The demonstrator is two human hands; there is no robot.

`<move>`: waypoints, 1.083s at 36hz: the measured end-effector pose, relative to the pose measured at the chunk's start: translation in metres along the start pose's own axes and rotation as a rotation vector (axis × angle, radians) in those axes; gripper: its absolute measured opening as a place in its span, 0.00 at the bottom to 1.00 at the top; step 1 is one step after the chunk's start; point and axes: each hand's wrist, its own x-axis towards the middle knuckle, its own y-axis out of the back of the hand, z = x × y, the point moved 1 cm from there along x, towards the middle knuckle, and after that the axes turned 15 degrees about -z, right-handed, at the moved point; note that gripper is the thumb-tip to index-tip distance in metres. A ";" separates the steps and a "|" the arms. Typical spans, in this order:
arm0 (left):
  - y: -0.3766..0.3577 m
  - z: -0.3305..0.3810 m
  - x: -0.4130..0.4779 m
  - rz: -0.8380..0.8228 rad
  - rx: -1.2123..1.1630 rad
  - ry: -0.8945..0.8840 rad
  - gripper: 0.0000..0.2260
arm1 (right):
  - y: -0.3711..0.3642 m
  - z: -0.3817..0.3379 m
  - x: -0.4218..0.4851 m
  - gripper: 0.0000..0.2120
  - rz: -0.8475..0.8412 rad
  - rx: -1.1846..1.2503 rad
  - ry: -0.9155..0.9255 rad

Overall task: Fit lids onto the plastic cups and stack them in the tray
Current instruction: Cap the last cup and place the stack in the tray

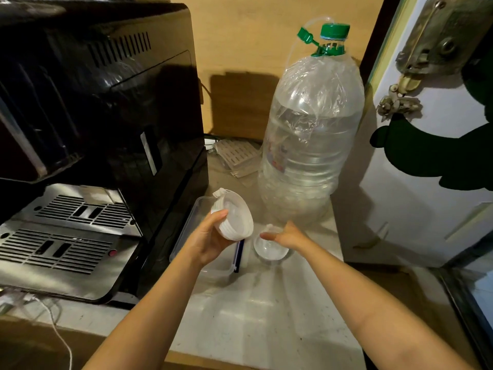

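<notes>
My left hand (210,240) grips a tilted stack of white plastic lids (234,218) above the clear plastic tray (186,231). A clear plastic cup (269,251) stands on the counter just right of the tray, its mouth open upward. My right hand (286,236) is over the cup's far rim and pinches a thin clear lid (272,228) between its fingertips. The tray's inside is mostly hidden by my left hand and wrist.
A black coffee machine (101,102) with a steel drip grate (66,236) fills the left side. A large water bottle (312,134) with a green cap stands right behind the cup. A white door (426,182) bounds the right. White cable (61,340) hangs at the front left.
</notes>
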 end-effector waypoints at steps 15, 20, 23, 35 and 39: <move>0.001 0.012 -0.002 0.111 0.021 -0.072 0.08 | -0.031 -0.007 0.031 0.55 0.102 -0.330 -0.226; -0.001 0.015 -0.003 0.140 0.030 -0.057 0.07 | -0.032 -0.011 0.038 0.54 0.105 -0.297 -0.227; -0.001 0.016 -0.004 0.124 0.022 -0.069 0.07 | -0.034 -0.012 0.041 0.50 0.108 -0.297 -0.198; 0.011 0.012 0.007 0.090 0.018 -0.042 0.23 | -0.007 -0.012 0.028 0.44 0.170 -0.354 -0.002; 0.009 0.007 0.012 0.077 -0.008 -0.019 0.19 | 0.017 -0.021 0.010 0.42 0.219 -0.351 0.089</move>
